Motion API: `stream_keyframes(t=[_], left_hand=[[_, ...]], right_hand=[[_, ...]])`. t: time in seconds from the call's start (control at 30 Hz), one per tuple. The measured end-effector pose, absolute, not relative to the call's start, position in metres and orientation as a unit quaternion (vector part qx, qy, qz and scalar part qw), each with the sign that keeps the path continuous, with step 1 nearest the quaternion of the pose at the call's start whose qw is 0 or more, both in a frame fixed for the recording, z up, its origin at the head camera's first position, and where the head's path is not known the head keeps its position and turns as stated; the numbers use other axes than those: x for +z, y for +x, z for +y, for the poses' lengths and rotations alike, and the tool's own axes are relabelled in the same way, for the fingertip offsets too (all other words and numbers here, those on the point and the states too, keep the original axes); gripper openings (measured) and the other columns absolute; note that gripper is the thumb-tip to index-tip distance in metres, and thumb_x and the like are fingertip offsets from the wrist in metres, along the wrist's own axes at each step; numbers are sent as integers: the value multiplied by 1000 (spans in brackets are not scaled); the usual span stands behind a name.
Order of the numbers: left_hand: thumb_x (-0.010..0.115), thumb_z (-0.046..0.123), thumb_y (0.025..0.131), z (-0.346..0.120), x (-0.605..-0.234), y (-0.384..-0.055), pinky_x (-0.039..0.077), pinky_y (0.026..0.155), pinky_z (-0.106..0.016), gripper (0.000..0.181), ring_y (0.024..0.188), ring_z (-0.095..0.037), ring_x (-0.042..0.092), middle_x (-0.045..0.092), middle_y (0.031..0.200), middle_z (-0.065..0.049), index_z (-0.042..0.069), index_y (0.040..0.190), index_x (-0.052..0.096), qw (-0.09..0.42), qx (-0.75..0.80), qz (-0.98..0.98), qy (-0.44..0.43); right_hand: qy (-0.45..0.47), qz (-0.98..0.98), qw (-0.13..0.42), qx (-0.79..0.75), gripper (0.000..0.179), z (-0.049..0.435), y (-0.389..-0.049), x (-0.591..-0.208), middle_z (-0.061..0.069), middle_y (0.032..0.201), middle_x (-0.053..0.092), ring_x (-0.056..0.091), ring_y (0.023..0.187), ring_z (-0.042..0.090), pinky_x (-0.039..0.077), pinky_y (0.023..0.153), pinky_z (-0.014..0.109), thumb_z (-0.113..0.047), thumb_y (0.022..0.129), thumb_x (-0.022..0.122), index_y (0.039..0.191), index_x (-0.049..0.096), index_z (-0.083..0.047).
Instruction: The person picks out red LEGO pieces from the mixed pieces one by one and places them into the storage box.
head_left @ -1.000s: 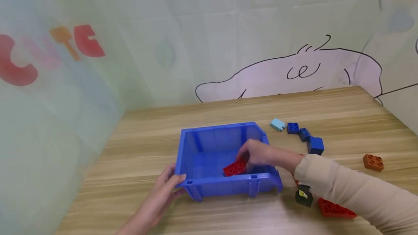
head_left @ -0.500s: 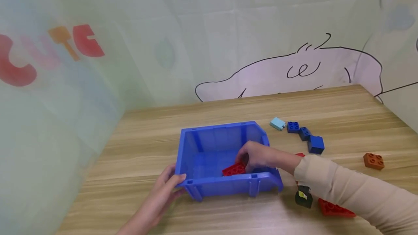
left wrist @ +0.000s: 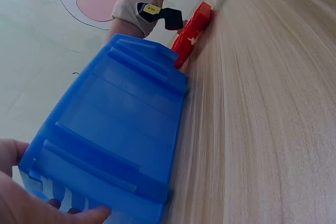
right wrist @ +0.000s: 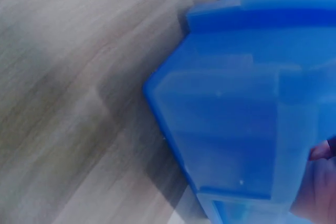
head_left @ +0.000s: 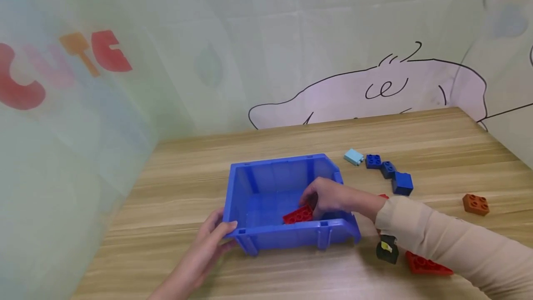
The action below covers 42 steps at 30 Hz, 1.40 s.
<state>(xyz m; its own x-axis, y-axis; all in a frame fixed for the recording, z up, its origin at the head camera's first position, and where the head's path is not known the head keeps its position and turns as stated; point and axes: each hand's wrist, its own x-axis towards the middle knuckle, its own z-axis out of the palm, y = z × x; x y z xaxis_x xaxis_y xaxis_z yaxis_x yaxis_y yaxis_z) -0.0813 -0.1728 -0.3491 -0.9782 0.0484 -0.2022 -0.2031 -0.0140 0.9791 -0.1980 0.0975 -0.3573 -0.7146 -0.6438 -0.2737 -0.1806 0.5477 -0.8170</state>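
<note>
A blue plastic storage bin (head_left: pixel 279 240) stands on the wooden table (head_left: pixel 183 165). At its left end my left hand (head_left: pixel 212 240) grips the wall, thumb over the rim and fingers underneath; the left wrist view shows the fingers at the bin's end. My right hand (head_left: pixel 326 196) reaches down inside the bin and pinches a red toy building brick (head_left: pixel 298 215), studs facing up, near the front wall. Its fingertips are partly hidden behind the hand. In the right wrist view the bin's side (right wrist: pixel 220 129) fills most of the picture.
Right of the bin lie a light-blue brick (head_left: pixel 354 157), several dark-blue bricks (head_left: pixel 402 183) and an orange brick (head_left: pixel 476 204). Near the right sleeve (head_left: pixel 437 233) are a dark piece with a yellow mark (head_left: pixel 387 250) and a red sloped brick (head_left: pixel 426 264). A printed cloth (head_left: pixel 200 59) hangs behind.
Almost nothing differs: both hands and the bin keep their places. The red brick has shifted very slightly to the left with the right hand.
</note>
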Motion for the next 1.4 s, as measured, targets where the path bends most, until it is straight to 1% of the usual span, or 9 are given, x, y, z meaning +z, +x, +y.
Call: stream_keyframes(t=[0.23, 0.43, 0.7, 0.9, 1.27, 1.4], left_hand=[[49, 10, 86, -174, -350, -82, 44, 94, -48, 57, 114, -33, 47, 39, 132, -27, -9, 136, 30, 87, 711, 695, -53], [50, 10, 86, -173, -350, -82, 45, 94, -46, 56, 113, -33, 48, 40, 131, -27, -9, 135, 31, 87, 713, 694, -51], [50, 12, 86, -173, -349, -82, 45, 93, -46, 57, 113, -33, 48, 41, 132, -27, -9, 135, 31, 87, 711, 696, -52], [51, 11, 86, -173, -350, -81, 46, 92, -45, 56, 113, -33, 48, 42, 131, -27, -9, 135, 32, 86, 711, 696, -55], [51, 12, 86, -173, -349, -83, 45, 94, -45, 56, 114, -32, 48, 41, 131, -26, -8, 134, 32, 92, 707, 698, -56], [51, 12, 86, -173, -350, -82, 45, 93, -45, 56, 113, -32, 48, 41, 131, -26, -8, 134, 33, 90, 707, 699, -58]], right_hand=[[-230, 828, 288, -422, 37, 102, -199, -351, 9, 96, 68, 63, 87, 21, 54, 79, 35, 12, 69, 70, 105, 67, 3], [-239, 835, 275, -412, 36, 109, -201, -345, 12, 102, 67, 63, 92, 24, 54, 80, 37, 8, 73, 70, 109, 65, 3], [-220, 835, 273, -425, 38, 122, -201, -338, 15, 105, 65, 61, 97, 28, 53, 81, 38, 7, 74, 70, 111, 64, 3], [-212, 844, 266, -414, 38, 131, -200, -336, 13, 106, 65, 60, 97, 28, 53, 81, 38, 4, 75, 71, 112, 64, 0], [-224, 831, 257, -439, 37, 157, -195, -327, 15, 106, 63, 59, 98, 31, 54, 78, 35, 2, 76, 71, 112, 63, 2], [-223, 834, 250, -438, 37, 166, -194, -325, 15, 106, 63, 59, 97, 29, 54, 78, 35, -1, 76, 71, 112, 63, 2]])
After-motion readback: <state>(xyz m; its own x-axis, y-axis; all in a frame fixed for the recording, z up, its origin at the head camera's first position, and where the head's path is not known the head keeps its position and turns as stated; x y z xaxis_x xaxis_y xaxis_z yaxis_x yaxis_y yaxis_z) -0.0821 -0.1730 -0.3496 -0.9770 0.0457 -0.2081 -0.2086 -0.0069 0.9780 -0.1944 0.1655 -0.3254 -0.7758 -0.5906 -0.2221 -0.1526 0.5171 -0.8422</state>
